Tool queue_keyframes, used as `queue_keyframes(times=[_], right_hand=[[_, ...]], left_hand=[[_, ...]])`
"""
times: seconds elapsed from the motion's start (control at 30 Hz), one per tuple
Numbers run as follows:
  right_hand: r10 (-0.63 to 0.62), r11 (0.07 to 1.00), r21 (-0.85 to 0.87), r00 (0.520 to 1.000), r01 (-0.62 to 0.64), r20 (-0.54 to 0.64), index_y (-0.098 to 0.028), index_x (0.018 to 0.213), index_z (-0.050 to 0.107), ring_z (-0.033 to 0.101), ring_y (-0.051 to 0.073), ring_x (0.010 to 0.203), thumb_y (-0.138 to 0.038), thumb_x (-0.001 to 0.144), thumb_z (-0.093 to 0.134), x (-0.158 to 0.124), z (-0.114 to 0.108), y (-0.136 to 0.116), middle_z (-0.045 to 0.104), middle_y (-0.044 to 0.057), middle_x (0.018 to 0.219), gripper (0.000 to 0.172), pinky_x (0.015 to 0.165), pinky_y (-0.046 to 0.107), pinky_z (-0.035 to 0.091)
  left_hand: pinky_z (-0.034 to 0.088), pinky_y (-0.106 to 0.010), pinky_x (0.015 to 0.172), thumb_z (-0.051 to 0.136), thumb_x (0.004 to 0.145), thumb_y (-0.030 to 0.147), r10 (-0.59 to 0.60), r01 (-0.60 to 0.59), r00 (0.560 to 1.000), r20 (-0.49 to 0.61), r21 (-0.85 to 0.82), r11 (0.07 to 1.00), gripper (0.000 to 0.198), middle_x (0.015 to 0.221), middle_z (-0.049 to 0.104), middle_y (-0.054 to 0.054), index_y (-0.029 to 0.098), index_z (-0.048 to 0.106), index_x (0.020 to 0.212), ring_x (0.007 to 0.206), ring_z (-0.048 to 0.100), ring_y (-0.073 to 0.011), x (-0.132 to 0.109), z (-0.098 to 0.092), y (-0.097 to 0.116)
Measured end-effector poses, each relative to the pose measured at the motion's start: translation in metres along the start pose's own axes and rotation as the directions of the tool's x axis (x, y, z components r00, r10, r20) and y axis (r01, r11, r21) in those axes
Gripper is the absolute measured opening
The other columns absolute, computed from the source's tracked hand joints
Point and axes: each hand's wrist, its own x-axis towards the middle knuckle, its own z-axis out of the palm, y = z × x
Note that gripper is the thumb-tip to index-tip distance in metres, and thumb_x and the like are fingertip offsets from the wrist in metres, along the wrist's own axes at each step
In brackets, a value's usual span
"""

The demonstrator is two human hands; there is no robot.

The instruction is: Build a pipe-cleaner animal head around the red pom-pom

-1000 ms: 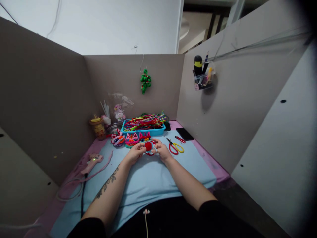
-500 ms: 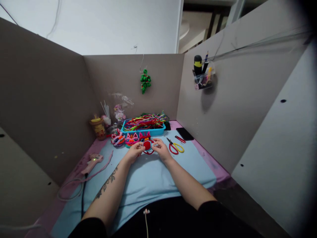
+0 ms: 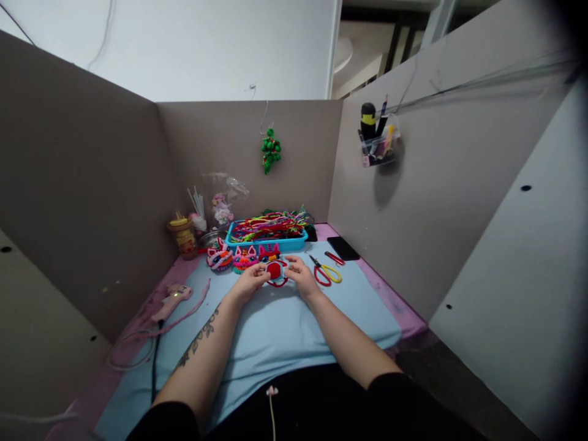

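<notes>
Grey partition walls enclose three sides of a desk covered by a light blue mat. Both forearms extend forward from the lower edge of the view and converge at the middle of the mat, wrists low, near the surface.

The left hand is turned palm inward. Its thumb and fingertips are closed together on the left edge of a red round pipe-cleaner piece. The right hand mirrors this pose, with its fingers curled and pinched on the right edge of the same piece. The piece is held between the two hands, just above the mat and just in front of a row of three multicoloured cat-face pipe-cleaner figures.

Adjacent items:
- A pair of scissors with red and yellow handles lies on the mat just right of the right hand.
- A blue plastic tray of mixed-colour pipe cleaners stands behind the figures.
- A black flat phone lies near the right wall.
- A pink glue gun rests at the left edge, well apart from the hands.
- A green beaded ornament hangs on the rear wall.
</notes>
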Motion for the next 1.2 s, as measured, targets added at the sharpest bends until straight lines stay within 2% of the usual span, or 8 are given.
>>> queue_keyframes(times=[0.1,0.2,0.33,0.57,0.8,0.9,1.07,1.2], right_hand=[[-0.006,1.0,0.01,1.0,0.007,-0.009,-0.019,0.053,0.053,0.052,0.025,0.106,-0.039,0.063,0.07,0.0,0.0,0.001,0.053,0.009,0.118,0.028,0.09,0.038,0.04],[-0.023,0.998,-0.052,0.999,0.021,-0.028,-0.02,0.063,0.059,0.054,0.024,0.103,-0.039,0.067,0.068,0.0,-0.001,0.003,0.052,0.008,0.12,0.021,0.083,0.036,0.043],[-0.072,0.989,-0.135,0.997,0.066,-0.038,-0.021,0.071,0.061,0.051,0.025,0.111,-0.036,0.069,0.067,0.0,-0.004,0.003,0.051,0.008,0.119,0.017,0.084,0.036,0.043],[-0.023,0.994,-0.108,1.0,0.023,-0.002,-0.021,0.077,0.065,0.049,0.026,0.116,-0.037,0.069,0.067,0.002,-0.005,0.005,0.051,0.009,0.122,0.018,0.087,0.037,0.042],[0.038,0.996,-0.08,0.994,-0.03,0.103,-0.019,0.065,0.066,0.051,0.026,0.115,-0.046,0.067,0.071,0.002,-0.005,0.003,0.052,0.01,0.124,0.028,0.095,0.038,0.039],[0.044,0.995,-0.09,0.994,-0.035,0.096,-0.019,0.066,0.067,0.054,0.025,0.109,-0.049,0.066,0.071,0.002,-0.004,0.005,0.053,0.009,0.124,0.03,0.091,0.037,0.042],[0.014,0.994,-0.102,0.991,-0.027,-0.13,-0.02,0.064,0.064,0.054,0.024,0.107,-0.05,0.069,0.067,0.005,-0.003,0.013,0.059,0.008,0.111,0.031,0.098,0.037,0.037],[0.021,0.995,-0.094,0.979,-0.041,-0.204,-0.02,0.061,0.061,0.056,0.023,0.1,-0.053,0.071,0.062,0.007,-0.001,0.02,0.062,0.008,0.102,0.034,0.095,0.037,0.038]], left_hand=[[0.019,-0.022,0.044,0.078,0.061,0.048,-0.002,0.002,1.0,0.003,0.012,1.0,0.049,0.054,0.046,0.008,0.015,0.058,0.092,0.043,0.031,-0.005,0.0,0.0,-0.001],[0.019,-0.022,0.044,0.077,0.062,0.048,-0.002,0.002,1.0,0.0,0.013,1.0,0.049,0.052,0.044,0.009,0.016,0.057,0.092,0.042,0.03,-0.005,0.0,-0.001,-0.001],[0.018,-0.022,0.044,0.078,0.062,0.048,-0.019,0.019,1.0,0.017,0.013,1.0,0.048,0.054,0.046,0.008,0.015,0.057,0.091,0.042,0.029,-0.0045,-0.001,-0.001,0.001],[0.019,-0.021,0.043,0.081,0.058,0.045,-0.049,0.048,0.997,0.065,0.017,0.999,0.049,0.055,0.049,0.006,0.014,0.06,0.089,0.042,0.03,-0.004,-0.008,0.003,0.01],[0.024,-0.022,0.044,0.079,0.057,0.049,-0.021,0.02,0.999,0.027,0.042,0.999,0.052,0.059,0.054,0.003,0.013,0.063,0.092,0.044,0.036,-0.0056,-0.005,0.0,0.007],[0.028,-0.022,0.046,0.076,0.061,0.051,0.026,-0.021,0.998,-0.053,0.082,0.996,0.055,0.073,0.062,-0.002,0.015,0.062,0.101,0.049,0.044,-0.0076,-0.001,-0.002,0.004],[0.037,-0.024,0.055,0.071,0.067,0.044,0.206,-0.146,0.951,-0.23,0.256,0.956,0.041,0.094,0.062,-0.006,0.018,0.061,0.096,0.064,0.051,-0.0123,0.002,0.004,0.0],[0.039,-0.027,0.065,0.069,0.068,0.03,0.364,-0.25,0.905,-0.218,0.421,0.872,0.019,0.093,0.059,-0.006,0.02,0.065,0.084,0.077,0.051,-0.0166,-0.004,0.016,-0.001]])
